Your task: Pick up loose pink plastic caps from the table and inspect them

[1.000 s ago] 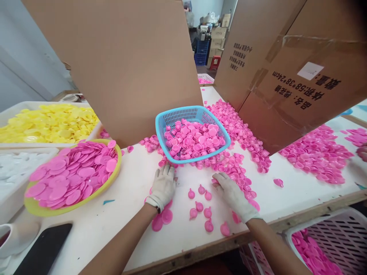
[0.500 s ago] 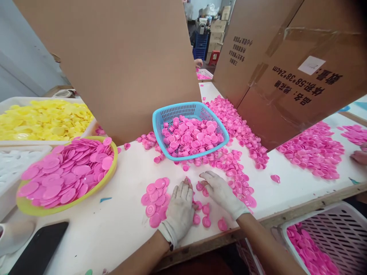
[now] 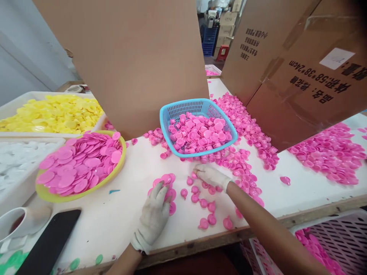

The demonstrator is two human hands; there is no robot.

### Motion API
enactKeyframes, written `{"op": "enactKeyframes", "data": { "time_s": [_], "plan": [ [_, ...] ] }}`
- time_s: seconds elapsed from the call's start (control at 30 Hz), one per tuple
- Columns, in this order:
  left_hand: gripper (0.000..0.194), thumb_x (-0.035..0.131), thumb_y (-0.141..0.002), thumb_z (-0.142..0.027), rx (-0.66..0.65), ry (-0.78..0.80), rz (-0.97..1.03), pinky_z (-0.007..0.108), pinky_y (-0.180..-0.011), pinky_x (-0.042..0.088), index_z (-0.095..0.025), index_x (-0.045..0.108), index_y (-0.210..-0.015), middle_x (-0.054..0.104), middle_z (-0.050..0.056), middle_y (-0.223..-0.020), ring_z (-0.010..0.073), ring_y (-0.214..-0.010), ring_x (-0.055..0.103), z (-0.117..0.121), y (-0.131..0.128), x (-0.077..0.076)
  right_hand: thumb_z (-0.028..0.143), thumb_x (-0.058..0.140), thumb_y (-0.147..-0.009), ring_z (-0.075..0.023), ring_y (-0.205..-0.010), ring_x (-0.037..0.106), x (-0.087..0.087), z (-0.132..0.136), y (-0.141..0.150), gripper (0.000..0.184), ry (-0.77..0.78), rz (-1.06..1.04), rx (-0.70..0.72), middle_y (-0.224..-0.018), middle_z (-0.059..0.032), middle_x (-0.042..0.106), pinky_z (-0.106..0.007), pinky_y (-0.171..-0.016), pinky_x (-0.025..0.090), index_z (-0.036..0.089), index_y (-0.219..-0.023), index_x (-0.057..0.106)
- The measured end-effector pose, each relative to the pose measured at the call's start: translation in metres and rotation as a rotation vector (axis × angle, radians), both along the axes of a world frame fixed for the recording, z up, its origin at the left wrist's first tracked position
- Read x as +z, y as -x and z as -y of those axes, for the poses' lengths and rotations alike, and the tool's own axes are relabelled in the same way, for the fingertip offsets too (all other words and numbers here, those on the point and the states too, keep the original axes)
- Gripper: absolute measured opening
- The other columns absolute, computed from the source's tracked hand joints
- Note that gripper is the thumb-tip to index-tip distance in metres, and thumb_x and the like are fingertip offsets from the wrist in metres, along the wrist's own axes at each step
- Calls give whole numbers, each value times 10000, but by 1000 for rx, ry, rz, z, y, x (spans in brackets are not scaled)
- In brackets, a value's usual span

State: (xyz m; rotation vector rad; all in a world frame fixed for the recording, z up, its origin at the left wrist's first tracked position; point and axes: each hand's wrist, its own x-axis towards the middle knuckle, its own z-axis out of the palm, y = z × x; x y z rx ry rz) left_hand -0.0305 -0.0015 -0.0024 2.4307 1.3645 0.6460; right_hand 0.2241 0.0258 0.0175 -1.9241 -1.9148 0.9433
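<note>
Both my hands wear pale gloves. My left hand (image 3: 155, 214) rests on a small group of flat pink toy saucers (image 3: 166, 178), its fingers apart and slightly bent over them. My right hand (image 3: 212, 175) reaches in from the right, its fingers drawn together with the tips on a small pink toy cup (image 3: 194, 175). Part of that cup is hidden by the fingers. Several more loose pink toy cups (image 3: 203, 203) lie between and in front of my hands. Just beyond stands a blue basket (image 3: 197, 155) heaped with pink cups.
At left are a yellow tray (image 3: 124, 160) of pink saucers, a white bin (image 3: 17, 100) of yellow pieces, a phone (image 3: 50, 240) and a mug (image 3: 28, 221). Cardboard boxes (image 3: 137, 61) stand behind. Pink piles (image 3: 329, 152) lie right; a slatted crate (image 3: 341, 233) sits below the table edge.
My left hand has moved left from the loose cups onto the saucers. My right hand has shifted slightly forward, its fingertips now at a cup. The view has turned a little left.
</note>
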Motion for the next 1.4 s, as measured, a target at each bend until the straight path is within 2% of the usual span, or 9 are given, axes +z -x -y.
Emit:
{"op": "enactKeyframes", "data": {
  "time_s": [0.13, 0.33, 0.53, 0.77, 0.87, 1.0, 1.1, 1.23, 1.4],
  "plan": [
    [189, 460, -840, -160, 20, 52, 28, 357, -807, 517, -173, 587, -979, 600, 98, -1028, 222, -929, 588, -4, 7, 2, 132, 474, -790, -93, -479, 486, 6, 1, -16, 179, 157, 32, 28, -583, 13, 572, -206, -491, 363, 167, -648, 578],
    [114, 492, -867, -206, -72, 183, -181, 282, -635, 472, -202, 603, -842, 608, 22, -827, 164, -713, 587, 15, 6, 9, 152, 432, -825, -147, -708, 555, 26, 13, -6, 171, 76, 118, -21, -794, -43, 636, -240, -629, 374, 164, -828, 602],
    [76, 543, -834, -162, -125, -36, -328, 296, -579, 438, -196, 610, -824, 606, 30, -787, 183, -659, 561, 35, 10, -9, 104, 423, -818, -160, -787, 586, 19, 76, 26, 279, 42, 115, 202, -891, -42, 668, -239, -705, 401, 194, -950, 653],
    [161, 450, -857, -135, -109, -141, -183, 310, -614, 451, -178, 603, -834, 625, 63, -817, 193, -681, 570, 18, 12, -10, 70, 390, -817, -160, -876, 597, 3, 119, 45, 373, -13, -10, -2, -981, -52, 654, -248, -786, 428, 194, -1102, 597],
    [169, 414, -873, -189, 10, 63, 5, 301, -639, 461, -183, 579, -833, 625, 57, -802, 186, -709, 586, 11, 11, 2, 130, 391, -858, -165, -850, 595, 2, 124, 48, 284, 12, 55, -47, -965, -44, 644, -257, -756, 429, 208, -1019, 612],
    [226, 383, -889, -324, 159, 660, 325, 261, -520, 448, -198, 490, -735, 548, -15, -543, 146, -517, 547, 12, -1, 22, 148, 421, -843, -178, -785, 590, 3, 124, 53, 242, 83, 187, -22, -926, -38, 632, -268, -681, 412, 227, -940, 628],
    [213, 406, -867, -367, 205, 1056, 564, 251, -501, 478, -190, 476, -769, 573, -20, -516, 132, -474, 561, 22, -14, 30, 177, 392, -873, -165, -784, 592, 5, 122, 56, 271, 14, -44, -106, -911, -43, 642, -262, -700, 425, 210, -1050, 594],
    [194, 487, -832, -375, 114, 1237, 688, 263, -562, 518, -183, 484, -801, 621, -6, -578, 135, -533, 613, 43, -28, 31, 234, 428, -866, -110, -568, 523, 11, 125, 56, 135, 113, -378, -171, -653, 28, 567, -208, -540, 384, 197, -817, 549],
    [142, 487, -822, -309, 22, 1353, 602, 213, -507, 473, -175, 486, -776, 604, -15, -559, 108, -500, 585, 67, -30, 27, 216, 406, -853, -70, -429, 450, 14, 141, 51, 202, 339, -465, -190, -558, 59, 486, -190, -461, 328, 194, -652, 419]
  ]
}}
